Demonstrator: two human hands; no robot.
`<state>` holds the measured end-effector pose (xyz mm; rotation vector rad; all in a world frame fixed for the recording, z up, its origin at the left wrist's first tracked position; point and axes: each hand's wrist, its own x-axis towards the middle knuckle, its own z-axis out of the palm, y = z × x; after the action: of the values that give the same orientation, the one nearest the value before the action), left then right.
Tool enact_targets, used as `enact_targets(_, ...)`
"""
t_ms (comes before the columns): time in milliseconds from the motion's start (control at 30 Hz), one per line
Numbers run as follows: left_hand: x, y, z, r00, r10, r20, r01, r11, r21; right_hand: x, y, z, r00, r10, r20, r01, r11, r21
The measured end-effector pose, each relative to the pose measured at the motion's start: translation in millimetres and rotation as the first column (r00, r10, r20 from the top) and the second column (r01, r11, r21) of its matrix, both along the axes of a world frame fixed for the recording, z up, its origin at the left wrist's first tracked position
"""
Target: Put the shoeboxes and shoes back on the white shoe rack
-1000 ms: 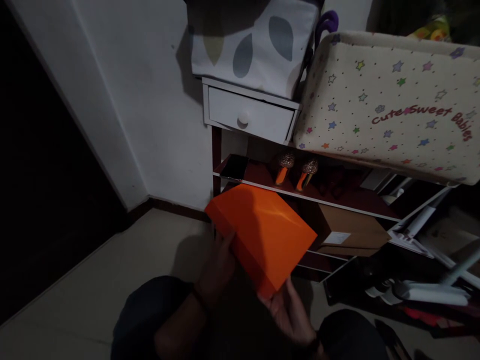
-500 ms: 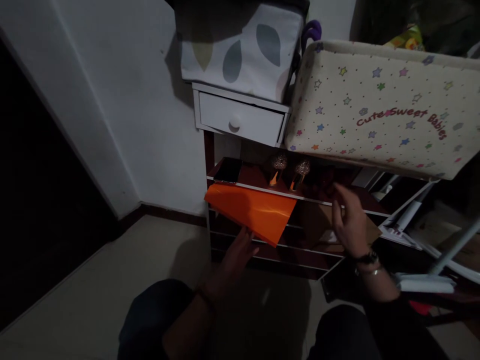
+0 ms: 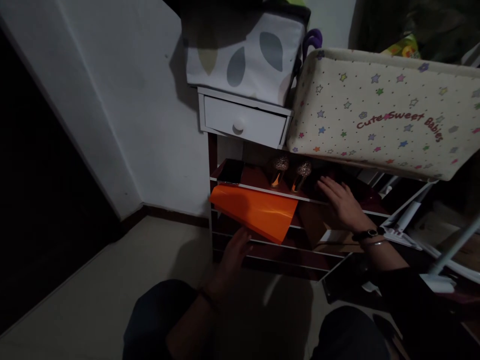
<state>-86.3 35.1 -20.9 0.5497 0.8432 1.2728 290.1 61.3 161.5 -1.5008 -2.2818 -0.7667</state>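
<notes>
My left hand (image 3: 237,248) is just below an orange sheet or folder (image 3: 258,212) that slants out of the shelf rack. Its fingers are loosely stretched, and no grip on the sheet shows. My right hand (image 3: 345,207) reaches over the rack's upper shelf (image 3: 258,176), fingers extended, palm down and holding nothing visible. Under and beyond it lie dark reddish items (image 3: 369,195), too dim to name. Left of that hand stand two glittery, gold-bottomed objects (image 3: 280,167), perhaps shoe heels. Below it is a brown cardboard piece (image 3: 317,222) with a white patch.
Above the rack are a white drawer unit (image 3: 243,120), a leaf-print box (image 3: 240,60) and a star-print bin (image 3: 382,110). A black flat item (image 3: 230,171) lies at the shelf's left end. White rods and a pale pole (image 3: 455,245) stand at right; a wall (image 3: 142,125) is at left.
My right hand has moved slightly left, its curled fingers now straightened over the shelf. My left hand has stayed nearly in place below the orange sheet. The view has shifted slightly.
</notes>
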Motion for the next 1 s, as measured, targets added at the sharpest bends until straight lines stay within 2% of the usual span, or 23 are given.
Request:
enact_targets(67, 0, -2, 4.8, 0.999, 0.038, -0.006, -0.038, 0.999, 0.009, -13, 2, 2, 0.992, -0.117, -0.052, 0.118, 0.993, 0.03)
enact_targets(133, 1, -4, 8.4, 0.997, 0.075, -0.016, -0.075, 0.997, 0.018, -26, 3, 5, 0.946, -0.252, -0.203, 0.28, 0.952, 0.121)
enact_targets(167, 1, -4, 9.2, 0.996, 0.088, -0.021, -0.087, 0.996, 0.029, -32, 3, 6, 0.942, -0.247, -0.229, 0.285, 0.946, 0.153)
enact_targets(200, 1, -4, 9.4, 0.995, 0.094, -0.027, -0.093, 0.995, 0.043, -40, 3, 7, 0.962, -0.187, -0.198, 0.221, 0.961, 0.166)
enact_targets(233, 0, -3, 9.2, 0.994, 0.1, -0.033, -0.098, 0.994, 0.056, -49, 3, 8, 0.989, -0.086, -0.118, 0.103, 0.984, 0.144)
enact_targets(300, -1, -1, 8.0, 0.992, 0.111, -0.052, -0.108, 0.992, 0.059, -67, 5, 7, 0.989, 0.134, 0.061, -0.134, 0.991, 0.0)
enact_targets(333, -1, 0, 7.3, 0.991, 0.119, -0.064, -0.116, 0.992, 0.054, -75, 7, 6, 0.974, 0.196, 0.109, -0.189, 0.979, -0.078)
enact_targets(367, -2, 0, 6.5, 0.989, 0.126, -0.075, -0.122, 0.991, 0.054, -81, 8, 5, 0.971, 0.204, 0.125, -0.189, 0.974, -0.123)
enact_targets(400, -3, 1, 5.6, 0.988, 0.131, -0.087, -0.126, 0.99, 0.063, -85, 9, 5, 0.981, 0.157, 0.114, -0.143, 0.982, -0.122)
enact_targets(467, -5, 1, 3.2, 0.983, 0.146, -0.112, -0.135, 0.986, 0.101, -91, 8, 5, 0.999, -0.041, 0.01, 0.041, 0.999, -0.019)
enact_targets(533, -6, 0, 0.3, 0.973, 0.18, -0.143, -0.159, 0.976, 0.147, -97, 3, 7, 0.973, -0.193, -0.125, 0.205, 0.975, 0.088)
enact_targets(567, -5, 0, -1.0, 0.966, 0.204, -0.161, -0.177, 0.97, 0.164, -103, 1, 7, 0.969, -0.196, -0.151, 0.213, 0.971, 0.11)
enact_targets(600, -5, 0, -1.7, 0.956, 0.231, -0.181, -0.198, 0.963, 0.184, -110, 0, 8, 0.981, -0.142, -0.128, 0.156, 0.982, 0.104)
enact_targets(667, -4, -1, -0.5, 0.928, 0.293, -0.23, -0.239, 0.942, 0.236, -126, 4, 7, 0.998, 0.062, 0.004, -0.062, 0.998, -0.011)
enact_targets(700, -3, -2, 1.9, 0.912, 0.323, -0.252, -0.254, 0.929, 0.27, -133, 8, 6, 0.987, 0.148, 0.055, -0.142, 0.985, -0.102)
enact_targets(733, -3, -4, 5.7, 0.897, 0.351, -0.27, -0.267, 0.915, 0.303, -139, 12, 5, 0.981, 0.181, 0.069, -0.166, 0.969, -0.184)
enact_targets(800, -4, -11, 16.8, 0.868, 0.404, -0.289, -0.287, 0.883, 0.371, -143, 14, 4, 0.994, 0.106, 0.0, -0.102, 0.961, -0.259)
enact_targets(867, -8, -23, 30.3, 0.836, 0.458, -0.304, -0.302, 0.845, 0.442, -135, 0, 6, 0.987, 0.038, -0.156, -0.072, 0.972, -0.222)
enact_targets(900, -10, -32, 36.7, 0.809, 0.496, -0.315, -0.312, 0.817, 0.485, -126, -15, 8, 0.968, 0.056, -0.246, -0.101, 0.98, -0.173)
enact_targets(967, -17, -54, 46.9, 0.747, 0.579, -0.328, -0.336, 0.754, 0.564, -103, -59, 10, 0.901, 0.191, -0.39, -0.24, 0.967, -0.082)
enact_targets(1000, -21, -67, 49.9, 0.725, 0.6, -0.337, -0.337, 0.737, 0.586, -89, -85, 8, 0.864, 0.191, -0.465, -0.23, 0.973, -0.028)
